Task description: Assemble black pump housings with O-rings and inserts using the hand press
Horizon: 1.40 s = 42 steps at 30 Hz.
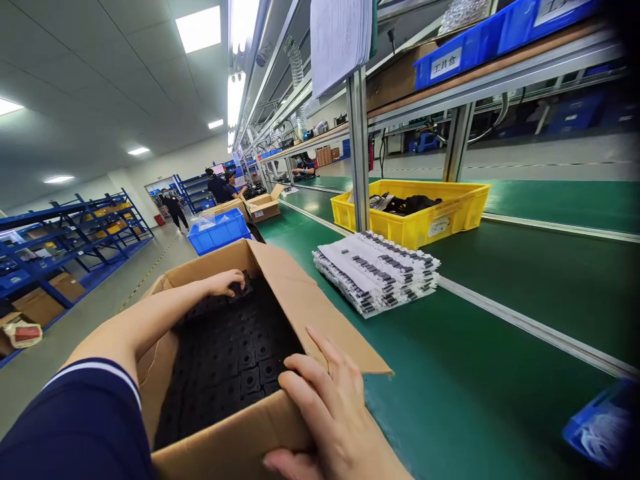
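An open cardboard box (235, 433) stands in front of me, its floor covered with rows of black square parts (250, 357), each with a round mark in the middle. My left hand (227, 283) reaches across to the far end of the box, its fingers curled on one black square part (245, 285). At the near right corner, my right hand (330, 407) grips the box edge, fingers over the rim and thumb on the outer side. A long box flap (320, 307) folds outward over the green bench.
A stack of white sheets with black pieces (377, 270) lies on the green bench (480, 373). Behind it are a yellow bin (450, 213) and a metal post (357, 153). A blue bin (220, 230) stands beyond the box. Several people are farther back.
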Each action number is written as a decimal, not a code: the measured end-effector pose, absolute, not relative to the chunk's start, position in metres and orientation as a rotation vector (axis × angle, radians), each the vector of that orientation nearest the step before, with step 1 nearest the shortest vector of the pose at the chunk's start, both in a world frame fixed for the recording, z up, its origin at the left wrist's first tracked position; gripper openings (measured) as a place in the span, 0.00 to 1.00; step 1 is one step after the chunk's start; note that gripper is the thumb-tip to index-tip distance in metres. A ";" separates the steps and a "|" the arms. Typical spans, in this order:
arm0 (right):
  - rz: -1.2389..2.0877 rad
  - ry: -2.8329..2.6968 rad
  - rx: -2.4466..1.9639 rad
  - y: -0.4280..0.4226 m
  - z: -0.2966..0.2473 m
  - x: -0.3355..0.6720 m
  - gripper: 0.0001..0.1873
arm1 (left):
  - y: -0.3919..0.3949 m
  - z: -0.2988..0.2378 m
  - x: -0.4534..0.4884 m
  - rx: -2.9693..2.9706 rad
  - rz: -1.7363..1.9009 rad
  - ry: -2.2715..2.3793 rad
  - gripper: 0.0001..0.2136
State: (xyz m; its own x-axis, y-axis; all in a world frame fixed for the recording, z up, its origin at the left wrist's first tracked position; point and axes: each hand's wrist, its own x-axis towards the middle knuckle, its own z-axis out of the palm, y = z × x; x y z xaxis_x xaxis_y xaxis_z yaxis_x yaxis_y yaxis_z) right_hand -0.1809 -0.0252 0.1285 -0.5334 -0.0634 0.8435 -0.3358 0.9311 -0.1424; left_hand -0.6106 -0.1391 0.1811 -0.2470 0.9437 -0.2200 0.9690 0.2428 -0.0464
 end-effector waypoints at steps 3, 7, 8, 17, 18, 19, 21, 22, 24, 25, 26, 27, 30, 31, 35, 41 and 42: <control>0.321 -2.115 0.281 -0.024 0.125 -0.181 0.36 | -0.140 0.179 -0.613 1.847 -0.229 2.325 0.15; 0.294 -2.113 0.276 -0.023 0.122 -0.182 0.36 | -0.138 0.176 -0.617 1.847 -0.211 2.311 0.14; 0.291 -2.111 0.275 -0.022 0.121 -0.182 0.36 | -0.138 0.176 -0.619 1.842 -0.213 2.306 0.13; 0.363 -2.105 0.220 -0.028 0.119 -0.182 0.34 | -0.119 0.184 -0.637 1.774 -0.270 2.252 0.19; 0.372 -2.113 0.209 -0.029 0.120 -0.181 0.34 | -0.117 0.185 -0.637 1.769 -0.273 2.248 0.19; 0.375 -2.117 0.200 -0.029 0.121 -0.181 0.33 | -0.116 0.186 -0.636 1.766 -0.274 2.246 0.20; 0.361 -2.121 0.195 -0.030 0.122 -0.181 0.33 | -0.118 0.187 -0.635 1.766 -0.272 2.247 0.20; 0.354 -2.121 0.193 -0.029 0.122 -0.181 0.33 | -0.120 0.187 -0.633 1.766 -0.271 2.249 0.20; 0.359 -2.117 0.194 -0.028 0.120 -0.181 0.33 | -0.125 0.187 -0.631 1.764 -0.270 2.254 0.21; 0.371 -2.114 0.197 -0.027 0.119 -0.182 0.32 | -0.128 0.187 -0.630 1.760 -0.272 2.257 0.21; 0.386 -2.111 0.203 -0.026 0.118 -0.182 0.32 | -0.130 0.188 -0.630 1.754 -0.275 2.259 0.21; 0.403 -2.108 0.208 -0.026 0.117 -0.183 0.32 | -0.132 0.188 -0.630 1.748 -0.278 2.261 0.21; 0.454 -2.108 0.213 -0.026 0.117 -0.183 0.31 | -0.132 0.189 -0.630 1.734 -0.291 2.254 0.22; 0.473 -2.111 0.210 -0.026 0.117 -0.182 0.30 | -0.131 0.189 -0.631 1.732 -0.295 2.250 0.21; 0.558 -2.122 0.209 -0.028 0.121 -0.180 0.29 | -0.124 0.189 -0.634 1.738 -0.295 2.234 0.19; 0.586 -2.128 0.206 -0.028 0.121 -0.179 0.26 | -0.120 0.188 -0.638 1.751 -0.278 2.240 0.19; 0.588 -2.128 0.203 -0.029 0.121 -0.179 0.25 | -0.120 0.188 -0.638 1.751 -0.277 2.242 0.19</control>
State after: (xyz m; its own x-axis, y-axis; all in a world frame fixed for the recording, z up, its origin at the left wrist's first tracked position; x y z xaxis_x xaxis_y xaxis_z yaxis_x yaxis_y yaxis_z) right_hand -0.1793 -0.0285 0.1207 -0.5887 0.0708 0.8052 -0.3523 0.8740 -0.3345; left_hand -0.6385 -0.1195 0.1882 -0.2241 0.9148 -0.3360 0.9691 0.2456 0.0223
